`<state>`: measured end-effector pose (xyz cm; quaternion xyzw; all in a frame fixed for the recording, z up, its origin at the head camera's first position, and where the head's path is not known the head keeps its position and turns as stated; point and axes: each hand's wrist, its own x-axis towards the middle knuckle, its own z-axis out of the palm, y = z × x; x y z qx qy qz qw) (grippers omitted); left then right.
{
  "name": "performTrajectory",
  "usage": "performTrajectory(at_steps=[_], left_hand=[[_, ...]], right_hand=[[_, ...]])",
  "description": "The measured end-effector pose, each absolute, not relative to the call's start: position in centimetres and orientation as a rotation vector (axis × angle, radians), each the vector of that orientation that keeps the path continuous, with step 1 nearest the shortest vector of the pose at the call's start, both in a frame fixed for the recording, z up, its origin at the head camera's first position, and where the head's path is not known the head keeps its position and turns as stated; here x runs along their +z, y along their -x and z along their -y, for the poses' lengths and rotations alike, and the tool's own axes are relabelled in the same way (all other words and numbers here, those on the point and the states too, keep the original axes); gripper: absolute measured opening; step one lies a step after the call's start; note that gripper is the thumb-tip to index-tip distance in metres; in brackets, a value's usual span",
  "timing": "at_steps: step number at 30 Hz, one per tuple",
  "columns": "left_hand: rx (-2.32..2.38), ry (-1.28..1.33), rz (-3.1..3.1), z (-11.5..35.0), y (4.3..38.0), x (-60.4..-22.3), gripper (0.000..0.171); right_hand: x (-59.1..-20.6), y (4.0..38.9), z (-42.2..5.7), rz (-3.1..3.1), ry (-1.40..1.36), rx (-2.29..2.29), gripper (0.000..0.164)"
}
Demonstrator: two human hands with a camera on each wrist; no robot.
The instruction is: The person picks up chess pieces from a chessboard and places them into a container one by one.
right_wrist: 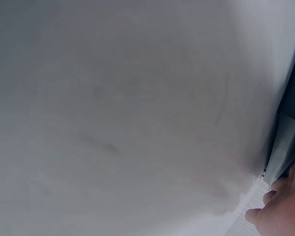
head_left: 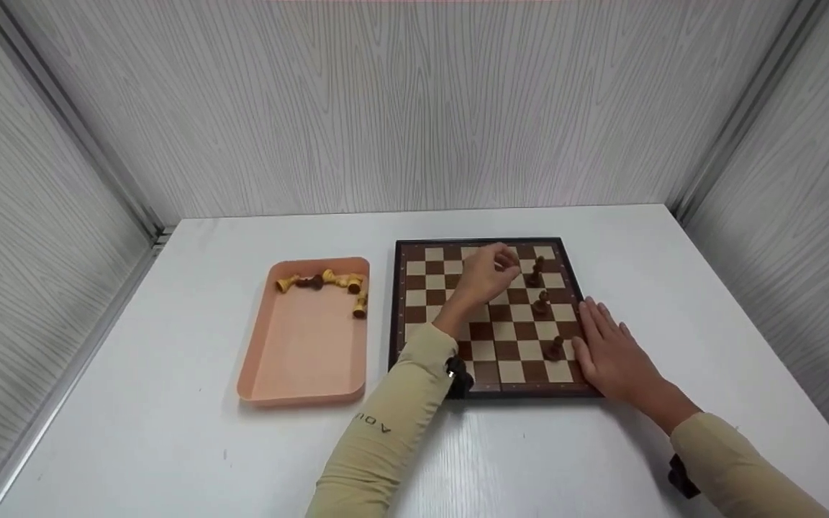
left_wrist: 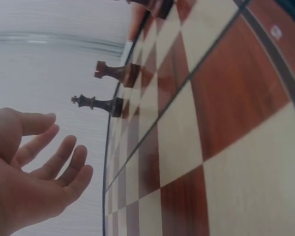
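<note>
Over the far half of the brown and cream chessboard (head_left: 505, 332) hovers my left hand (head_left: 485, 275), its fingers loosely bent with nothing between them. Just right of it a dark king (head_left: 535, 273) stands upright on the board. Nearer stands a dark rook (head_left: 541, 305), and closer to the front right corner another dark piece (head_left: 555, 349). The left wrist view shows the king (left_wrist: 101, 103) and rook (left_wrist: 119, 73) beyond the left hand (left_wrist: 37, 172). My right hand (head_left: 617, 357) rests with straightened fingers against the board's right edge; the right wrist view catches only part of it (right_wrist: 282, 209).
Left of the board sits a peach-coloured tray (head_left: 304, 398). Several yellow chess pieces (head_left: 360, 308) and a dark piece (head_left: 311, 283) lie on their sides at its far end. Wood-grain panels (head_left: 414, 115) stand behind and beside the white table (head_left: 191, 324).
</note>
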<state>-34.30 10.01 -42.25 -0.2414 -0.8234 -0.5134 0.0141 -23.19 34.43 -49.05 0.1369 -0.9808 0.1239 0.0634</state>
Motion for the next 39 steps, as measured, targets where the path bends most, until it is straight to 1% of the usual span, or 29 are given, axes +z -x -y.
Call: performTrajectory(at_steps=[8,16,23,31,39], left_hand=[[-1.562,0.730,2.629,-11.5,35.0,-42.3,0.025],[-1.628,0.697,2.680,-13.1,35.6,-42.1,0.027],[-1.687,0.657,2.685,-14.0,36.1,-43.0,0.027],[-1.576,0.713,2.691,-14.6,36.9,-43.5,0.026],[-1.551,0.650,2.695,-15.1,37.2,-43.6,0.025]], right_hand=[[-49.0,23.2,-34.5,2.961,-0.412,0.367,0.065],[-48.9,23.0,-34.8,2.974,-0.397,0.339,0.066],[-49.1,22.9,-34.8,2.981,-0.374,0.332,0.065],[-49.5,23.3,-34.1,2.966,-0.388,0.339,0.065],[-49.3,23.3,-34.4,2.914,-0.400,0.355,0.063]])
